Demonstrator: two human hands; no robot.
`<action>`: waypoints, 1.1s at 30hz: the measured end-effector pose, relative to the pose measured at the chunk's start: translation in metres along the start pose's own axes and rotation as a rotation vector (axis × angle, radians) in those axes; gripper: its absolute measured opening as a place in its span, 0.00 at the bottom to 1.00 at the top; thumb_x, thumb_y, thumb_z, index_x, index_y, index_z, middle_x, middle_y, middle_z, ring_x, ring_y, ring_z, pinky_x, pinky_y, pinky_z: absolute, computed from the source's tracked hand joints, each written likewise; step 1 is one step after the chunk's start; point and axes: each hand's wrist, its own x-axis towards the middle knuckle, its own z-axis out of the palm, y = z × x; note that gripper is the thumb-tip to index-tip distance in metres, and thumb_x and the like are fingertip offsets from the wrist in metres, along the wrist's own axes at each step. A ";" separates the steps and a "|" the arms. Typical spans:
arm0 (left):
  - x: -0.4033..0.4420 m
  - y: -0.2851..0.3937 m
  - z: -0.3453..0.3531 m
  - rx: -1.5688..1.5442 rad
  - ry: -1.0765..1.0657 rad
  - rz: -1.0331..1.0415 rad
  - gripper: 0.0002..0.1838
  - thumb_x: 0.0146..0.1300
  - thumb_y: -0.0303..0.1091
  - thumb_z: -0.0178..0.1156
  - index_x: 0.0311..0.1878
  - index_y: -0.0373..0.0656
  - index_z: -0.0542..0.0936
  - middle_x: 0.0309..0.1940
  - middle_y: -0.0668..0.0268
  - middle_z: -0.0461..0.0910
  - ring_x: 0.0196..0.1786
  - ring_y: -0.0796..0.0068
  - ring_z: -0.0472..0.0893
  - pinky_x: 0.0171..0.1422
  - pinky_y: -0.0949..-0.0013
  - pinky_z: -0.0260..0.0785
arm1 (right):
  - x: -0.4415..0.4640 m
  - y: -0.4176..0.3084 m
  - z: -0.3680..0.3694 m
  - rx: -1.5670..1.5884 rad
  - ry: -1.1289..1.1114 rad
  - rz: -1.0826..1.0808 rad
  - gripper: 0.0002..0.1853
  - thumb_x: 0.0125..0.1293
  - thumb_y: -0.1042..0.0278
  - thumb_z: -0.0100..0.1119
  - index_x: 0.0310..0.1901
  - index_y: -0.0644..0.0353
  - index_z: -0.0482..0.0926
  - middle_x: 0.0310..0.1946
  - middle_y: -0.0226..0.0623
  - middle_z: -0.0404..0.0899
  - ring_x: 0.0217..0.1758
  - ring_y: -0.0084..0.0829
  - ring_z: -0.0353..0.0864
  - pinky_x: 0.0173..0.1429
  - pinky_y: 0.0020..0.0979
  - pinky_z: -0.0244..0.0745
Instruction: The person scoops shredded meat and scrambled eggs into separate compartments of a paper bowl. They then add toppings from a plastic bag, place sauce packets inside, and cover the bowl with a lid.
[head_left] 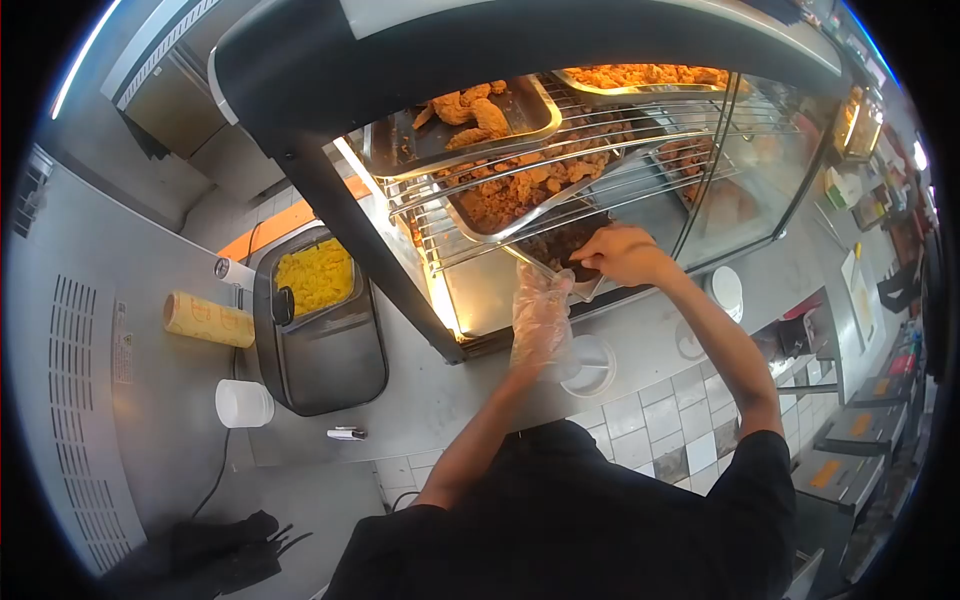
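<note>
Left hand (541,312) and curled right hand (627,256) close together, arms (722,340) forward, both grips unclear.

Crinkled plastic glove (541,318); smooth metal counter (425,405); matt shirt (560,510)

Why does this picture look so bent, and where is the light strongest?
Head view: fisheye-like distortion bows the display case and leaves black corners; head view: a warm glow is strongest along the light strip inside the case; head view: the clear glove on the left hand has a pale sheen.
</note>
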 end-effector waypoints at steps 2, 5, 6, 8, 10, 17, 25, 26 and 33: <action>0.000 0.004 -0.001 0.110 0.021 0.013 0.17 0.70 0.34 0.62 0.57 0.40 0.72 0.45 0.68 0.78 0.42 0.80 0.74 0.45 0.73 0.68 | -0.002 0.010 0.000 0.085 0.042 -0.015 0.14 0.68 0.63 0.59 0.54 0.45 0.86 0.44 0.38 0.85 0.45 0.42 0.83 0.53 0.38 0.77; 0.001 0.005 0.000 -0.016 -0.030 0.053 0.24 0.68 0.25 0.60 0.65 0.39 0.66 0.54 0.64 0.76 0.54 0.73 0.75 0.61 0.69 0.68 | -0.003 0.015 0.000 0.318 0.003 0.072 0.14 0.67 0.64 0.62 0.53 0.46 0.86 0.38 0.39 0.86 0.43 0.43 0.83 0.52 0.38 0.76; 0.000 0.004 0.000 -0.010 -0.020 0.073 0.24 0.68 0.26 0.60 0.65 0.39 0.66 0.53 0.64 0.76 0.54 0.73 0.75 0.60 0.68 0.68 | -0.004 0.014 0.005 0.321 0.007 0.125 0.14 0.66 0.62 0.61 0.53 0.43 0.86 0.38 0.39 0.86 0.45 0.43 0.84 0.53 0.39 0.77; -0.001 -0.006 -0.002 -0.006 -0.014 0.092 0.23 0.68 0.27 0.61 0.64 0.39 0.67 0.52 0.64 0.76 0.53 0.73 0.75 0.59 0.68 0.68 | -0.010 0.003 0.011 0.322 0.012 0.182 0.14 0.65 0.60 0.60 0.52 0.40 0.87 0.39 0.39 0.87 0.47 0.43 0.84 0.54 0.41 0.77; 0.001 -0.024 -0.007 0.077 0.046 0.120 0.22 0.68 0.29 0.62 0.63 0.39 0.68 0.51 0.63 0.77 0.51 0.72 0.76 0.57 0.67 0.69 | -0.012 -0.021 0.016 -0.041 0.133 0.158 0.14 0.61 0.61 0.63 0.48 0.46 0.88 0.36 0.40 0.86 0.44 0.44 0.85 0.50 0.42 0.79; 0.001 -0.003 -0.003 0.215 0.052 0.157 0.22 0.67 0.31 0.62 0.61 0.38 0.69 0.49 0.62 0.78 0.49 0.71 0.77 0.55 0.65 0.70 | -0.012 -0.046 0.026 -0.310 0.235 0.167 0.15 0.53 0.65 0.63 0.44 0.51 0.87 0.30 0.41 0.84 0.38 0.43 0.85 0.41 0.44 0.78; 0.003 -0.023 -0.004 0.025 0.029 0.198 0.23 0.68 0.34 0.61 0.62 0.37 0.69 0.52 0.58 0.76 0.49 0.65 0.77 0.54 0.62 0.70 | -0.006 -0.025 -0.003 -0.267 0.060 -0.080 0.08 0.60 0.64 0.61 0.39 0.48 0.88 0.34 0.38 0.86 0.43 0.41 0.85 0.45 0.41 0.78; 0.004 -0.032 -0.007 0.023 0.027 0.199 0.23 0.68 0.34 0.61 0.62 0.37 0.69 0.52 0.58 0.76 0.49 0.65 0.77 0.54 0.62 0.70 | -0.005 -0.021 -0.003 -0.171 -0.008 -0.029 0.10 0.62 0.63 0.60 0.43 0.46 0.89 0.35 0.38 0.86 0.45 0.41 0.85 0.48 0.40 0.78; 0.008 -0.059 -0.010 0.344 0.143 0.202 0.29 0.68 0.42 0.62 0.63 0.32 0.67 0.43 0.47 0.80 0.43 0.49 0.79 0.48 0.53 0.70 | -0.022 0.015 0.004 0.181 -0.022 0.100 0.13 0.66 0.60 0.61 0.51 0.40 0.87 0.37 0.36 0.86 0.47 0.44 0.83 0.54 0.37 0.75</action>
